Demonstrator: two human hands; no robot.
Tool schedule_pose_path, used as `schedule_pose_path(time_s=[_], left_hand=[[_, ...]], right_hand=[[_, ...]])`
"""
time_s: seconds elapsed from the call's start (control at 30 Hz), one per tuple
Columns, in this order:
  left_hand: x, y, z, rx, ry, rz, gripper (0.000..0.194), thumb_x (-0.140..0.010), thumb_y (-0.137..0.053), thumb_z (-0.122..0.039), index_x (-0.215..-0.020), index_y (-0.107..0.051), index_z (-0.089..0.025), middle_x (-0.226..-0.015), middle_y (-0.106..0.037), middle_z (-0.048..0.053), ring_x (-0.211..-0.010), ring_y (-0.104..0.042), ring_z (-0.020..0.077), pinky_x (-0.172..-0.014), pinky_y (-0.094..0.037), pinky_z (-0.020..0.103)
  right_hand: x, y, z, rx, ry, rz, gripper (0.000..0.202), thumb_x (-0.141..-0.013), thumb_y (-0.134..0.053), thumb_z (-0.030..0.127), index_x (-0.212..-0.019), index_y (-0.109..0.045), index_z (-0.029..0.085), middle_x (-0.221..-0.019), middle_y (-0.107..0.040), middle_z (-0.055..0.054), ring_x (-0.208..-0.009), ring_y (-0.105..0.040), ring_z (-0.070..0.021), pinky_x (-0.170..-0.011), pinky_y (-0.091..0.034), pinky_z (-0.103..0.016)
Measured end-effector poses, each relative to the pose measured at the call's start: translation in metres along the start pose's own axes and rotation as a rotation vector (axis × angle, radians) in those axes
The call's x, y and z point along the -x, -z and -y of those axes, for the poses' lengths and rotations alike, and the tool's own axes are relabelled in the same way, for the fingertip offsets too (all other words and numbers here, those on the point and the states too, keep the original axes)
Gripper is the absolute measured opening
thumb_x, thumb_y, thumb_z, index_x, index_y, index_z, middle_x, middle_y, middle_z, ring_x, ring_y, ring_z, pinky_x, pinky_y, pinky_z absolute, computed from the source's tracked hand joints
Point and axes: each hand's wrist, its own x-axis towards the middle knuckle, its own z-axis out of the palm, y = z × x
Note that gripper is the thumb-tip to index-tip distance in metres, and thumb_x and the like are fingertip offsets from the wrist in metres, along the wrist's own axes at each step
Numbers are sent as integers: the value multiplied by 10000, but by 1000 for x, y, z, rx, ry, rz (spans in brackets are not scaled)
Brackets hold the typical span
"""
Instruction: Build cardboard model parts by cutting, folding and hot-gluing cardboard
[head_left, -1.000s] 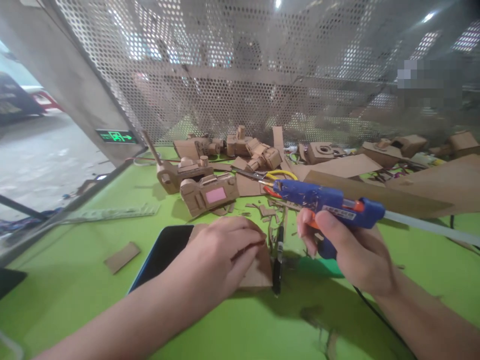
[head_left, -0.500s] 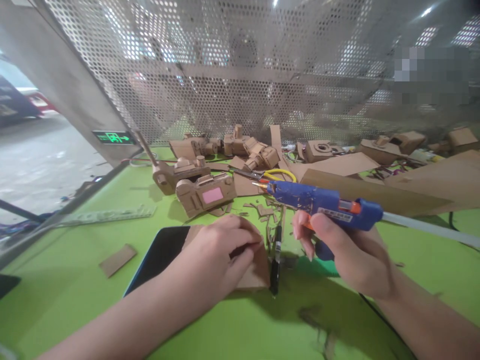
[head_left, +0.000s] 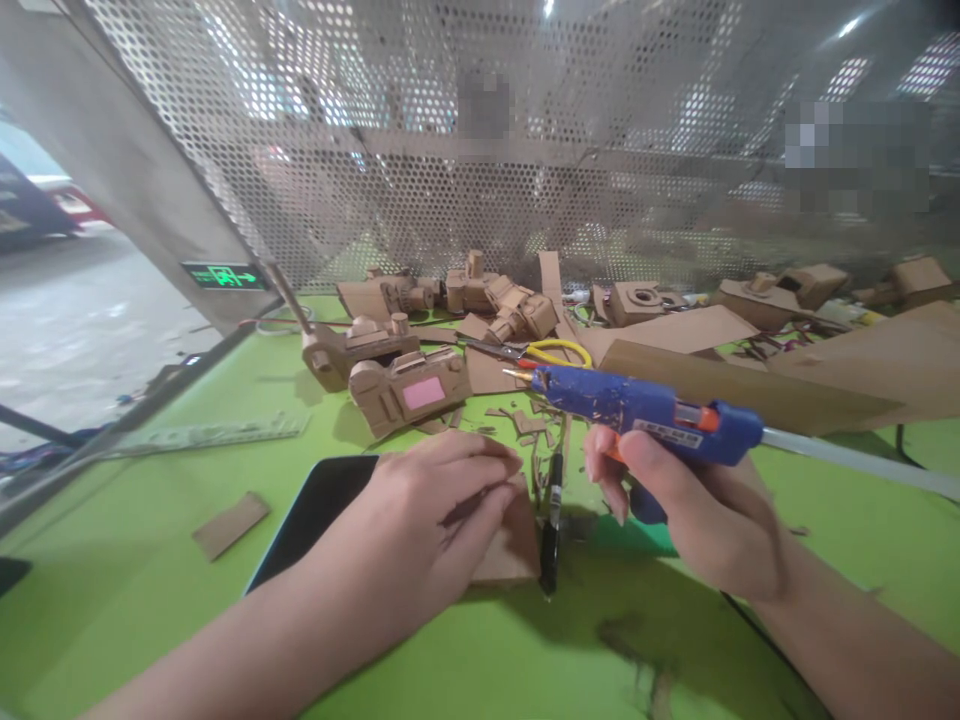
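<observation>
My left hand [head_left: 442, 510] rests over a brown cardboard piece [head_left: 514, 545], its fingers and thumb drawn together; whatever lies between the fingertips is hidden. Under the forearm and cardboard lies a dark tablet-like object [head_left: 319, 505] with a blue edge. In my right hand [head_left: 709, 520] is a blue hot glue gun [head_left: 645, 405], its nozzle pointing left and a white glue stick [head_left: 847, 452] coming out of its back. A black pen [head_left: 552, 530] lies just right of the cardboard.
Cardboard camera models [head_left: 412, 385] stand ahead, with yellow-handled scissors [head_left: 559, 352] and cardboard scraps [head_left: 529, 422] nearby. A clear ruler [head_left: 217, 436] and a small cardboard piece [head_left: 231, 525] lie left. Large cardboard sheets [head_left: 735, 385] are at right, before a perforated metal screen [head_left: 420, 150].
The fingers of my left hand have drawn slightly closer together over the cardboard. My right hand holds the glue gun in almost the same place.
</observation>
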Motion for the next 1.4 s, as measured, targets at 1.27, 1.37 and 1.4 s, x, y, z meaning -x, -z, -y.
schedule_pose_path(time_s=[1.27, 1.37, 1.4], left_hand=[[25, -4, 1, -255, -169, 150, 375, -1112, -756, -453, -1347, -744, -162, -1302, -840, 131, -1163, -815, 322, -1001, -674, 450], [30, -3, 5, -269, -106, 132, 618, -991, -908, -472, -1464, -654, -167, -1391, -809, 150, -1236, -797, 353, -1067, -669, 492], [30, -3, 5, -271, -103, 136, 613, -988, -909, -476, -1456, -653, -174, -1392, -807, 151, -1236, -797, 358, -1055, -674, 495]], right_hand=[[2, -1, 6, 134, 34, 48, 332, -1157, -645, 599, -1109, -714, 278, -956, -727, -17, -720, -631, -198, -671, -536, -369], [1, -1, 7, 90, 14, 33, 336, -1149, -656, 614, -1098, -717, 287, -946, -710, -2, -719, -639, -186, -658, -531, -354], [0, -2, 8, 84, 16, 30, 345, -1148, -659, 618, -1086, -717, 284, -948, -708, -1, -726, -642, -182, -661, -533, -348]])
